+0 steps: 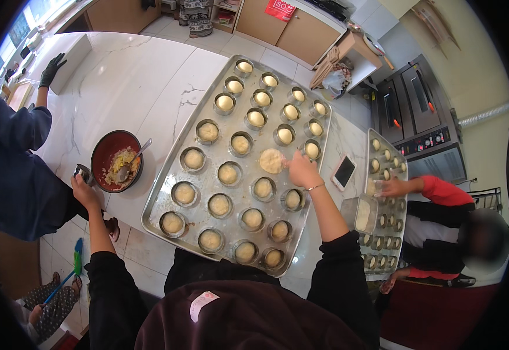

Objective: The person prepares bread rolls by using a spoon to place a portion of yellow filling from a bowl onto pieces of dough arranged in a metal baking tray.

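On the table's left, my left hand [83,191] grips a small metal ring mold [82,172] beside a reddish-brown bowl [96,156]. In the bowl lie a crumbly yellowish mixture [120,165] and a spoon [144,146]. My right hand [303,171] is over the big metal baking tray [149,201], its curled fingers at the right edge of a flattened dough round [272,161]. That round has no ring about it. Around it, several ring molds [240,144] stand in rows, each with a dough ball inside. Far balls look smoother; nearer ones look flatter and rougher.
A phone [344,172] lies right of the tray. Farther right, a person in red sleeves [438,195] reaches over a second tray [403,224] with a clear container [363,214]. Another person in dark blue [15,157] stands left. A deck oven [412,105] stands behind.
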### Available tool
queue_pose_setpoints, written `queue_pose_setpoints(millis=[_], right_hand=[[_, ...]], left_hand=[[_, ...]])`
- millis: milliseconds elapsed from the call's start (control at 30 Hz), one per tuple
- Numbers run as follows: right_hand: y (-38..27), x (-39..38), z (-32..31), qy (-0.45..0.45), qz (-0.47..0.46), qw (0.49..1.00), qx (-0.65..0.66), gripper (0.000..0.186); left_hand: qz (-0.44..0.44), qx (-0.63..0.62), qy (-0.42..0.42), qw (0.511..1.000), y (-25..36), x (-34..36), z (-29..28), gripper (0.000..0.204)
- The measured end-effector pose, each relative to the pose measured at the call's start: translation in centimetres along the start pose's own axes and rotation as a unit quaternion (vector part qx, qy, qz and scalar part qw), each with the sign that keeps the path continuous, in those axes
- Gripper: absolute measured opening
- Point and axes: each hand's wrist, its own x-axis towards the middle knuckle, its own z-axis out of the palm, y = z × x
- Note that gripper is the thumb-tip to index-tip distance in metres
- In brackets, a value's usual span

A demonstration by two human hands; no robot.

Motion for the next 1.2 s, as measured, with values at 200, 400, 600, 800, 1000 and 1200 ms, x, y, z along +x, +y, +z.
queue_pose_setpoints(millis=[200, 400, 600, 800, 1000, 1200], right_hand=[[0.0, 0.4, 0.3, 0.032, -0.012, 0.999, -0.010, 0.032], [0.3, 1.8, 1.0, 0.039, -0.014, 0.999, -0.022, 0.051], [-0.3, 1.8, 0.5, 0.024, -0.001, 1.000, 0.014, 0.044], [0.1, 1.2, -1.0, 0.024, 0.009, 0.998, 0.059, 0.043], [0.5, 2.0, 1.1, 0.040, -0.014, 0.999, 0.003, 0.041], [-1.3, 2.4, 0.4, 0.072, -0.039, 0.996, 0.026, 0.030]], left_hand=[[-0.002, -0.006, 0.001, 1.000, 0.0, 0.0, 0.1, 0.031], [0.003, -0.004, 0.011, 1.000, -0.8, 0.2, 0.2, 0.034], [-0.002, 0.004, 0.003, 1.000, -0.1, 0.0, 0.1, 0.037], [-0.002, 0.010, 0.006, 1.000, 0.3, -0.2, 0.1, 0.037], [-0.002, 0.001, 0.001, 1.000, -0.3, 0.1, 0.2, 0.037], [0.002, 0.008, 0.000, 1.000, -0.1, 0.0, 0.1, 0.038]])
